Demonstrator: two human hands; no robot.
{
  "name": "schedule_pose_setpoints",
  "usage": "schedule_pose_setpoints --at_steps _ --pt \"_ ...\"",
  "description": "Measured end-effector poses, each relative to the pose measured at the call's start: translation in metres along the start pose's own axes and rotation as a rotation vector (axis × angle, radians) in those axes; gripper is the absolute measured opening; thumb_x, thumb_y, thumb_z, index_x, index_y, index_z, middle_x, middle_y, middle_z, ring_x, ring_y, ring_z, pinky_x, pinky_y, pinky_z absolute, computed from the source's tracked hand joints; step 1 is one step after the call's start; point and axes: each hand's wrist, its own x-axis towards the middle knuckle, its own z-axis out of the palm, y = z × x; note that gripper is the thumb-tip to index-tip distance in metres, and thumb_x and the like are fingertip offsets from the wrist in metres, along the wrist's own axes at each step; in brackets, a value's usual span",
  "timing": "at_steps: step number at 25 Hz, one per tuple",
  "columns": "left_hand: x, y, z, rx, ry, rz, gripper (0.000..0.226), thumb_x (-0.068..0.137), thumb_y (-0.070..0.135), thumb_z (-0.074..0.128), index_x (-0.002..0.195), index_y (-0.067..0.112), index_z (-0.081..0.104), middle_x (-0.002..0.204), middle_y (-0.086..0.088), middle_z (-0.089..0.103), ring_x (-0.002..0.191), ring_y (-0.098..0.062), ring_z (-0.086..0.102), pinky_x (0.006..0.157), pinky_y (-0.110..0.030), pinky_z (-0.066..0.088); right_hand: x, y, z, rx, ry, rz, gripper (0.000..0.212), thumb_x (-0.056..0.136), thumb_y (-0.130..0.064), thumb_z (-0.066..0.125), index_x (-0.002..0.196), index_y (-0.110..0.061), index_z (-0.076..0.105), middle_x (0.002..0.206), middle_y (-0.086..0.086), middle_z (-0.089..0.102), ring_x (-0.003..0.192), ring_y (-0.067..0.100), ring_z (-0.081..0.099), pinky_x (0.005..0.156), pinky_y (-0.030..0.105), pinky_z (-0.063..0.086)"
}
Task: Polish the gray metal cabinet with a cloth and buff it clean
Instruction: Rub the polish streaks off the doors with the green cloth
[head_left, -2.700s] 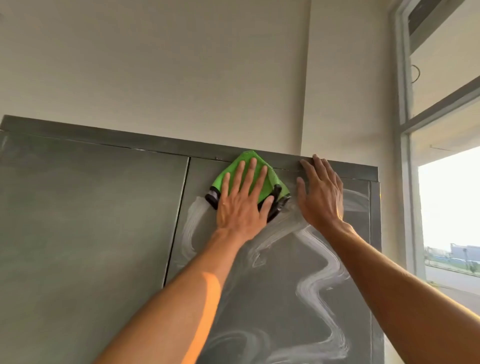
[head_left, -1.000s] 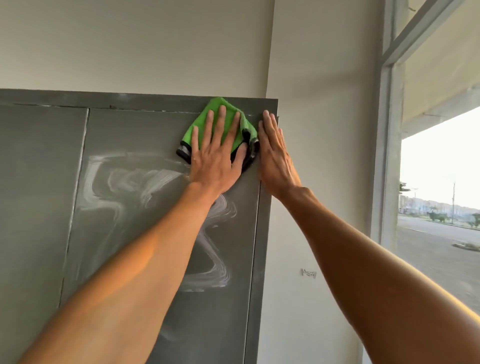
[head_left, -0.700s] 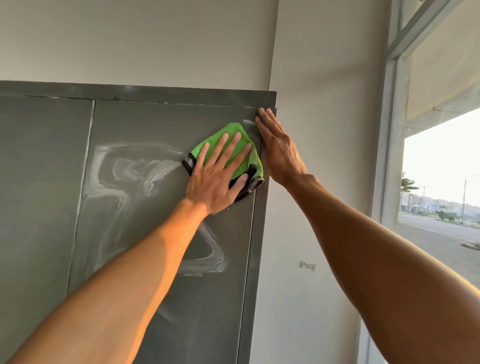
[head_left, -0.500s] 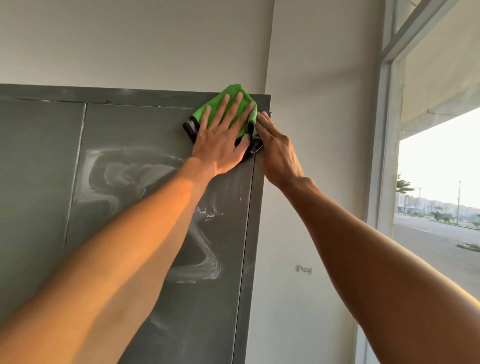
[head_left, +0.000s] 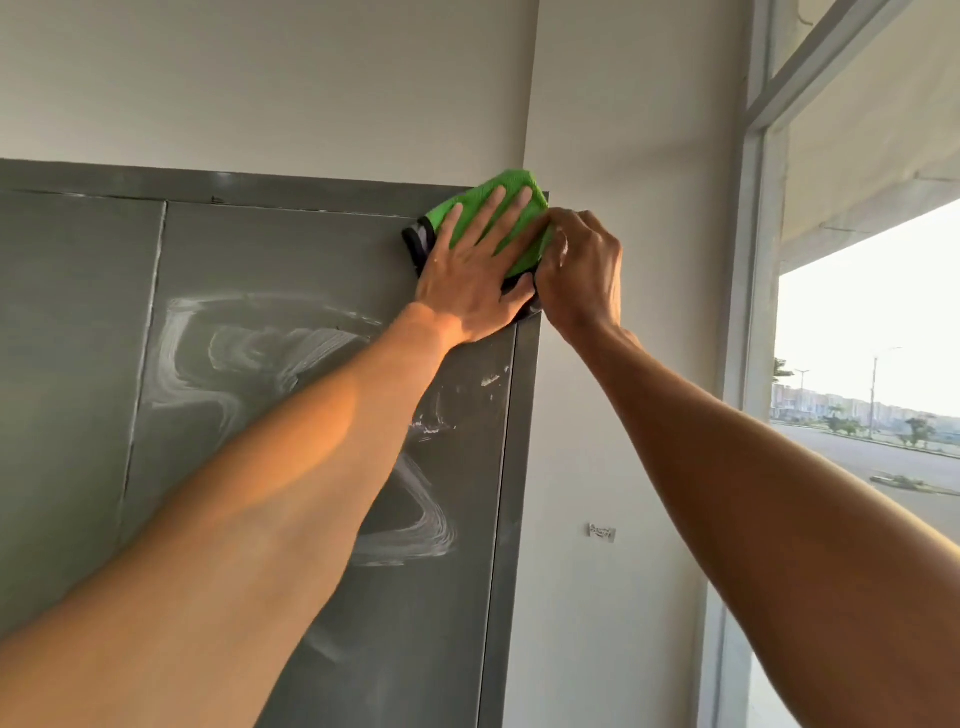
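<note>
Item: gray metal cabinet (head_left: 78, 364), two-door front, set against a pale wall (head_left: 311, 78); its upper right corner is met by an inside wall corner at 12 o'clock. Surroundings: a white window frame (head_left: 753, 260) is recorded at 3 o'clock of the cabinet, with a road (head_left: 883, 462) seen through the glass; a small wall fitting (head_left: 601, 531) is noted at 4 o'clock of the cabinet, detail too small to read. Surface: white polish streaks (head_left: 249, 353) are spread in loops across the right door, and part of them is hidden by the left forearm, which crosses the door from 7 o'clock to 1 o'clock. Task thing: green cloth (head_left: 511, 180), dark-edged, is held flat on the cabinet's upper right corner and overlaps its top rail. Left hand (head_left: 467, 280): laid palm-down on the cloth, fingers straight and spread, pointed to 1 o'clock, pressing and not clasping. Right hand (head_left: 582, 270): placed at 3 o'clock of the cloth, touching the left hand, fingers curled at the cloth's right edge by the cabinet's side; whether cloth is pinched there cannot be told, as the fingertips are blurred.
</note>
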Motion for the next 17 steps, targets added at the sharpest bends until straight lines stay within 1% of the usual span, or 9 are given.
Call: schedule_pose_setpoints --at_steps 2,3,6,8,10,12,14,15,17 --pt "0.000 0.010 0.006 0.018 0.057 -0.037 0.064 0.106 0.053 0.025 0.164 0.030 0.012 0.173 0.002 0.005 0.159 -0.022 0.002 0.126 -0.056 0.010 -0.005 0.003 0.001 0.009 0.045 0.018 0.031 0.092 -0.009 0.048 0.103 -0.010 0.077 0.106 0.006 0.072 0.090 0.024 0.066 0.077 0.033 0.052" --pt "-0.009 0.015 0.010 0.015 0.078 -0.032 0.065 0.106 0.053 0.026 0.165 0.029 0.013 0.173 0.001 0.006 0.159 -0.023 0.003 0.125 -0.056 0.010 -0.007 0.005 0.002 -0.003 0.061 0.003 0.029 0.092 -0.011 0.049 0.100 -0.010 0.077 0.107 0.005 0.071 0.092 0.024 0.066 0.078 0.034 0.053" --pt "-0.050 0.031 0.017 -0.014 0.074 0.044 0.067 0.105 0.053 0.028 0.164 0.025 0.015 0.172 0.000 0.010 0.159 -0.023 0.004 0.126 -0.057 0.010 -0.017 0.005 0.004 -0.070 -0.013 -0.046 0.027 0.091 -0.016 0.050 0.100 -0.009 0.074 0.106 0.007 0.070 0.096 0.026 0.064 0.079 0.038 0.053" --pt "-0.063 0.031 0.013 -0.046 0.046 0.080 0.067 0.103 0.052 0.028 0.163 0.022 0.020 0.172 -0.002 0.014 0.159 -0.023 0.005 0.126 -0.057 0.010 -0.024 0.003 0.005 -0.104 -0.043 -0.077 0.026 0.090 -0.015 0.050 0.102 -0.007 0.072 0.112 0.008 0.069 0.103 0.026 0.061 0.083 0.037 0.052" --pt "-0.055 0.013 0.006 -0.065 0.008 0.154 0.069 0.101 0.054 0.030 0.163 0.022 0.022 0.172 -0.002 0.013 0.159 -0.023 0.005 0.127 -0.055 0.009 -0.023 0.001 0.006 -0.140 -0.077 -0.090 0.025 0.093 -0.013 0.049 0.108 -0.006 0.068 0.118 0.009 0.066 0.107 0.027 0.059 0.085 0.038 0.052" --pt "-0.044 -0.001 0.001 -0.041 -0.014 0.206 0.070 0.100 0.054 0.031 0.163 0.022 0.023 0.172 -0.002 0.012 0.159 -0.022 0.005 0.127 -0.054 0.007 -0.013 -0.002 0.007 -0.181 -0.116 -0.107 0.032 0.094 -0.014 0.046 0.120 -0.008 0.063 0.124 0.010 0.064 0.112 0.027 0.057 0.086 0.041 0.052" --pt "-0.045 0.001 0.003 -0.024 0.001 0.172 0.069 0.101 0.053 0.030 0.161 0.020 0.028 0.171 -0.004 0.018 0.159 -0.024 0.007 0.127 -0.055 0.008 0.001 -0.004 0.011 -0.202 -0.136 -0.116 0.045 0.091 -0.016 0.042 0.129 -0.010 0.065 0.135 0.008 0.062 0.125 0.027 0.054 0.095 0.040 0.050" --pt "-0.051 0.005 0.007 -0.023 0.018 0.151 0.067 0.101 0.052 0.031 0.160 0.019 0.030 0.170 -0.006 0.022 0.159 -0.025 0.009 0.127 -0.056 0.010 0.005 -0.004 0.015 -0.220 -0.152 -0.116 0.048 0.090 -0.015 0.042 0.130 -0.009 0.066 0.139 0.008 0.060 0.130 0.026 0.051 0.100 0.039 0.048" --pt "-0.073 0.015 0.015 -0.035 0.037 0.154 0.067 0.102 0.051 0.032 0.159 0.017 0.032 0.168 -0.007 0.026 0.159 -0.025 0.010 0.126 -0.056 0.013 0.005 -0.001 0.023 -0.268 -0.174 -0.120 0.043 0.094 -0.008 0.047 0.132 -0.007 0.066 0.146 0.008 0.056 0.138 0.026 0.045 0.109 0.037 0.044"
